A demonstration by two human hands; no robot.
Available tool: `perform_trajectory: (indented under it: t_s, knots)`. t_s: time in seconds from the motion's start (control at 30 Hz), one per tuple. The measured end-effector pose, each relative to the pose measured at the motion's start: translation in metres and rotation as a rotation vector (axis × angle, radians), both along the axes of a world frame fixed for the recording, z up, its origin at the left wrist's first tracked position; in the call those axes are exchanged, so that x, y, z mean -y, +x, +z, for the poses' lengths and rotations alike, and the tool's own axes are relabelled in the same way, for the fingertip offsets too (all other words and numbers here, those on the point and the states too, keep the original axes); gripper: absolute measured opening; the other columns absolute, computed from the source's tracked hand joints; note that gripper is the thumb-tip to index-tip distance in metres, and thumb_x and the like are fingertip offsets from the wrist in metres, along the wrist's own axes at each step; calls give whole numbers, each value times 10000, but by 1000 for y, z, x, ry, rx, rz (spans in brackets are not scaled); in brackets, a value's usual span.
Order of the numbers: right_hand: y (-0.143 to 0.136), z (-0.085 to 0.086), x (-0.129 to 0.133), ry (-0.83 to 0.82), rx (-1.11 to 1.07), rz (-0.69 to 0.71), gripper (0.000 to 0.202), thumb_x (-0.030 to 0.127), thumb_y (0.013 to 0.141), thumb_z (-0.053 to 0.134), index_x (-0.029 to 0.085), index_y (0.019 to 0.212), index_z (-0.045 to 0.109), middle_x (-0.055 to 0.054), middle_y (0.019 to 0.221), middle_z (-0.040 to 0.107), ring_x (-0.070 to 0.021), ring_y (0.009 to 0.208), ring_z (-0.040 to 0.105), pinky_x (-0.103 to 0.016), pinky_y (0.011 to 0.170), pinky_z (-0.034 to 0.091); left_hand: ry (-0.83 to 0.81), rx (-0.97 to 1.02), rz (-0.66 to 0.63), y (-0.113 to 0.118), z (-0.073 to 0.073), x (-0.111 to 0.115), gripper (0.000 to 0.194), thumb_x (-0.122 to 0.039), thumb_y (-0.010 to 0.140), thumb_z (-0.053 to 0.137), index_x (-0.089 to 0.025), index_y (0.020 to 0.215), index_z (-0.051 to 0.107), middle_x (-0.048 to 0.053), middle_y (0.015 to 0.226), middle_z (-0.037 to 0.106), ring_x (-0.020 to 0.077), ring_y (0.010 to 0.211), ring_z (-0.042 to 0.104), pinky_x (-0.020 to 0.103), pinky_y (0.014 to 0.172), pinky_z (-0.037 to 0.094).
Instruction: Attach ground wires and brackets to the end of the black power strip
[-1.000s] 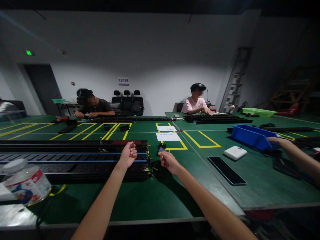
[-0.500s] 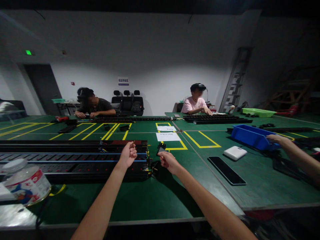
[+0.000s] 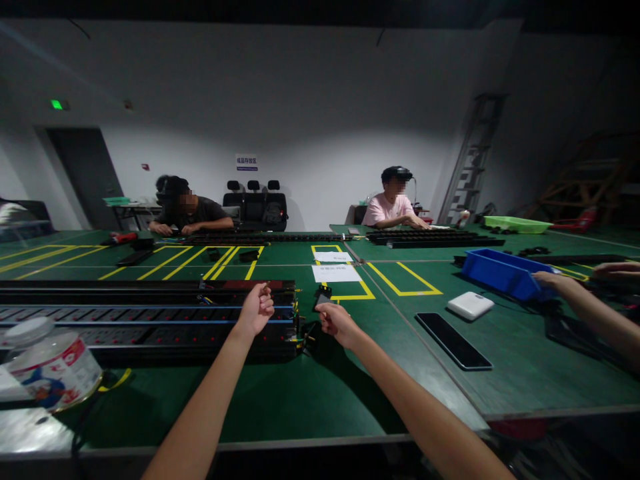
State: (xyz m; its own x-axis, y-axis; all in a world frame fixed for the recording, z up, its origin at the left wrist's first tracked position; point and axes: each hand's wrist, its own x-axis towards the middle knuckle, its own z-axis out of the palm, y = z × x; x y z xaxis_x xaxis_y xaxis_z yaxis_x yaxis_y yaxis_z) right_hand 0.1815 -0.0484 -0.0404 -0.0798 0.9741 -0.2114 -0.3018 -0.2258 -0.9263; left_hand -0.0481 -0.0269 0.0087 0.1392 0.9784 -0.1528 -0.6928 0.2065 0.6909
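Observation:
My left hand (image 3: pixel 257 309) is closed with its fingers curled, above the right end of the long black strips (image 3: pixel 190 337). A tiny brownish tip shows at its fingertips, too small to name. To the right of the strips' end, my right hand (image 3: pixel 340 323) is closed in a pinch; what it holds, if anything, I cannot make out. Just beyond its fingertips lies a small dark part (image 3: pixel 324 297) on the green table. Coloured wire ends (image 3: pixel 300 341) stick out of the strips between my two hands.
A clear jar (image 3: pixel 55 367) stands at the left front. To the right lie a phone (image 3: pixel 454 341), a white box (image 3: pixel 470 305) and a blue bin (image 3: pixel 505 273) touched by another person's hand (image 3: pixel 555 280). Two people (image 3: pixel 187 210) sit across the table. Paper labels (image 3: pixel 336 273) lie mid-table.
My hands hold the same place. At the far right, the neighbour's second hand has come into view. Across the table, the person on the left has shifted their head slightly.

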Motion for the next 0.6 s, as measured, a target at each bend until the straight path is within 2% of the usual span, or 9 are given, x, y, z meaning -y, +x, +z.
perform_trajectory:
  t_s: [0.6]
  knots:
    - [1,-2,0,4,13,7,151,248,716,686,181,758,557,90,524,452,-47,408,363,-174,403,291,-30,2,7,3,5,3,237,-228,850,602,-158,663,476,-123,424,303,13,315,297,153,369,229]
